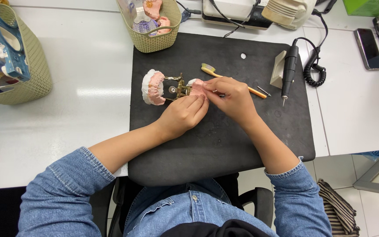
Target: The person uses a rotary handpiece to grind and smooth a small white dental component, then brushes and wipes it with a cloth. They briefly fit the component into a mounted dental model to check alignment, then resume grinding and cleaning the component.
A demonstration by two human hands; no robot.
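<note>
Hands meet near the middle of a black work mat point(224, 145) that lies on a white table point(66, 127). The left hand point(183, 115) is curled, its fingertips pressed against the pink half of a hinged dental model point(172, 87), which it steadies; the right hand point(231, 94) is pinched closed at the same spot, fingers bunched on that pink part, though whether it grips a small tool there I cannot tell. The model lies opened out, its other white-and-pink half toward the mat's left edge, with a brass hinge between the halves. Just behind the right hand lies a toothbrush point(210, 70) with an orange handle. Toward the mat's right edge rests a black rotary handpiece point(288, 69), its coiled cord running to the far side. A beige basket point(152, 26) stands at the mat's far left corner, and a phone point(368, 48) lies by the table's right edge.
</note>
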